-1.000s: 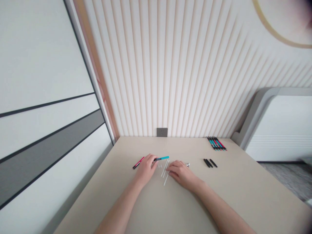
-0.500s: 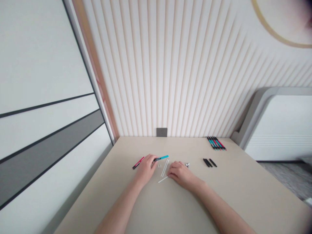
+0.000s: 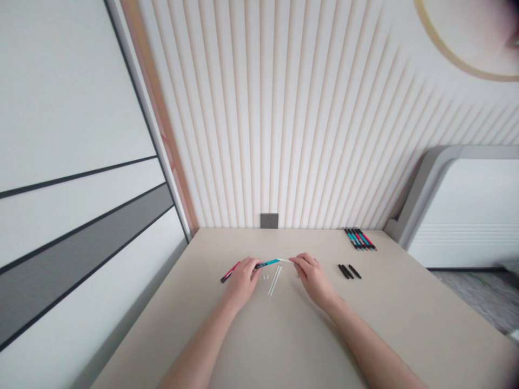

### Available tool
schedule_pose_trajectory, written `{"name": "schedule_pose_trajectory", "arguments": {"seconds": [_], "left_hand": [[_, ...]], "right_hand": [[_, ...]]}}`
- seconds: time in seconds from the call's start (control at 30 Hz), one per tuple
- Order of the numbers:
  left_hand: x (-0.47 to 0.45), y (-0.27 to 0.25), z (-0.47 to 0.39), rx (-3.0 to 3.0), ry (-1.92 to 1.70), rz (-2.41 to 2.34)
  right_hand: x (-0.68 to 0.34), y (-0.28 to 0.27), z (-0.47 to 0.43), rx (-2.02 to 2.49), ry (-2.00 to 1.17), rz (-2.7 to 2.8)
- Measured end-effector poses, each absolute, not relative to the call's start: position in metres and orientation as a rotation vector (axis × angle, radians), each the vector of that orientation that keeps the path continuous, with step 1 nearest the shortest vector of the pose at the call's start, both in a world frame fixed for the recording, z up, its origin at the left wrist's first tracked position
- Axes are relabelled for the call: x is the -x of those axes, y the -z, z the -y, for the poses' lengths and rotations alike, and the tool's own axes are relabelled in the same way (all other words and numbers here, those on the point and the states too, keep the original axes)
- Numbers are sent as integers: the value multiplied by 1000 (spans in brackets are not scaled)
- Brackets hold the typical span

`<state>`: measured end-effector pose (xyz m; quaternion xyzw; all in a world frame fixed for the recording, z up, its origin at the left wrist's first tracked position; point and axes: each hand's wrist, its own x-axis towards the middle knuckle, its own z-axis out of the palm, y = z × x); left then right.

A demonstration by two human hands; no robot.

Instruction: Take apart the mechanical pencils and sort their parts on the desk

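Note:
My left hand (image 3: 242,279) is closed around the black end of a blue-and-black pen barrel (image 3: 271,263), whose blue end points right. A thin white stick (image 3: 286,260), like a pen refill, is pinched in the fingertips of my right hand (image 3: 310,274). Its left tip meets the blue end of the barrel; whether it is inside, I cannot tell. Two more white sticks (image 3: 274,280) lie side by side on the table between my hands. Small white pieces (image 3: 265,277) rest near my left fingers. Beside that hand lies a red-and-black pen barrel (image 3: 230,272), partly covered.
Several black pen parts (image 3: 349,271) lie on the table to the right. Farther back is a row of blue, red and black pens (image 3: 360,239). A dark wall socket (image 3: 269,220) sits just above the table's back edge, and a white cabinet (image 3: 81,216) stands at left.
My right hand has picked up one white stick from the table and raised it to the blue end of the pen barrel. My left hand stays nearly still.

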<state>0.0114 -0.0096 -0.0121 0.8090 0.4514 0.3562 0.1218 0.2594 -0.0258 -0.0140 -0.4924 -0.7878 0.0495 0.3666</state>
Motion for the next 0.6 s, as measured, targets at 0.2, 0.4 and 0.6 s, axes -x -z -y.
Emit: {"name": "schedule_pose_trajectory", "arguments": {"seconds": [0.2, 0.4, 0.6], "left_hand": [[-11, 11, 10, -2359, -1049, -1323], [-11, 11, 11, -2356, -1053, -1337], [-12, 11, 12, -2403, -983, -1295]], "right_hand": [[-263, 15, 24, 1359, -68, 2008], [-264, 15, 24, 1371, -57, 2014], [-265, 17, 22, 1308, -60, 2054]]}}
